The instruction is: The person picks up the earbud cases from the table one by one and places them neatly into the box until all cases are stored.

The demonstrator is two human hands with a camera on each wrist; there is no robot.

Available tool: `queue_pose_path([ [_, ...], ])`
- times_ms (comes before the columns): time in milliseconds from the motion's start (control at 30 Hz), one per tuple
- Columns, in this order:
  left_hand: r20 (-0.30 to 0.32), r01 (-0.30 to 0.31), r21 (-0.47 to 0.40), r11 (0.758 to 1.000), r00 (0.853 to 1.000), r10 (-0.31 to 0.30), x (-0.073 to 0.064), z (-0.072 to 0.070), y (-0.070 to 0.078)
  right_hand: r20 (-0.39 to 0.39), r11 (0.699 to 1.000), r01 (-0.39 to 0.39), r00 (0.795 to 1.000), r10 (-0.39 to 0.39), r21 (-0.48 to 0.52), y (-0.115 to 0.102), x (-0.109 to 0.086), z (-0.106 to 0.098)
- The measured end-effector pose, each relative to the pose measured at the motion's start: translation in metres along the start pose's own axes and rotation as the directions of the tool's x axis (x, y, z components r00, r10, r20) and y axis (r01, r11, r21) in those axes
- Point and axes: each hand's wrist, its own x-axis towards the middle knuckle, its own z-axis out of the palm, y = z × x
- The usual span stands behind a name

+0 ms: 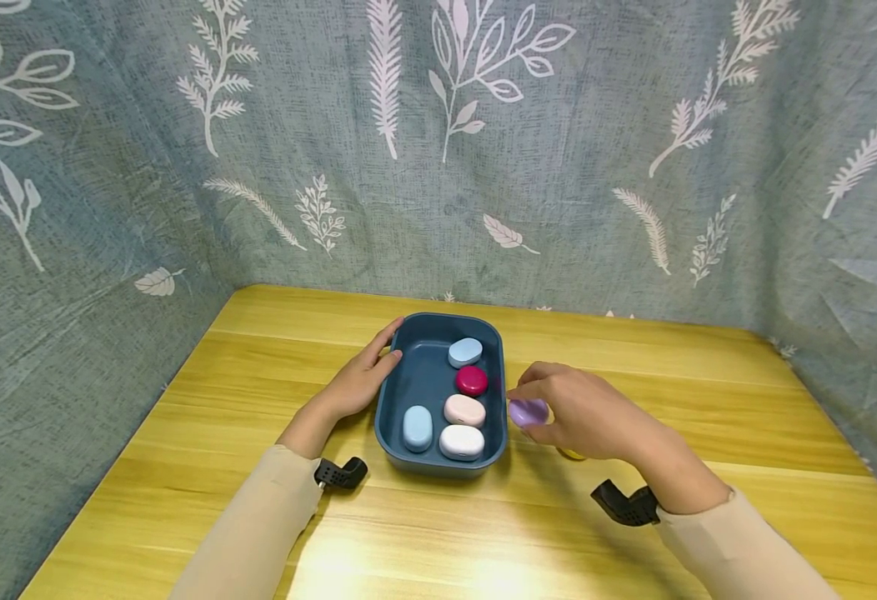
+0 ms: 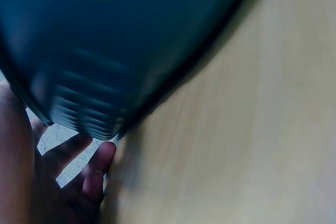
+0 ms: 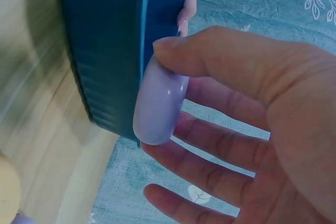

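My right hand [image 1: 584, 412] pinches a glossy purple earbud case [image 1: 528, 413] between thumb and fingers, just outside the right wall of the dark blue bin [image 1: 427, 468]. In the right wrist view the purple case is held up at the bin's rim, with the thumb on one end and fingers around the other. My left hand [image 1: 359, 383] rests against the bin's left side, fingers along the wall and thumb at the rim. Inside the bin lie a light blue case [image 1: 465, 352], a crimson case [image 1: 472, 381], a pale pink case [image 1: 464, 411], a white case [image 1: 462, 442] and another light blue case [image 1: 418, 428].
A yellow item [image 1: 572, 454] is partly hidden beneath my right hand on the wooden table [image 1: 633, 542]. Beside it, a bit of another purple item [image 3: 23, 219] shows in the right wrist view. Patterned fabric [image 1: 423, 200] hangs behind the table and at its sides.
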Motion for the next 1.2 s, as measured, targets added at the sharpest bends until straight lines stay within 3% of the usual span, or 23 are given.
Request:
queue_pose_path([
  [500,0.004,-0.003,-0.018,1.000,1.000,0.003,0.001,0.000,-0.003,0.023,1.000,0.007,1.000,-0.007,0.000,-0.009,0.018,-0.007],
  [1200,0.000,-0.003,-0.011,1.000,1.000,0.003,0.000,0.000,-0.002,0.017,0.997,0.078,0.997,-0.079,0.016,-0.011,0.053,-0.002],
])
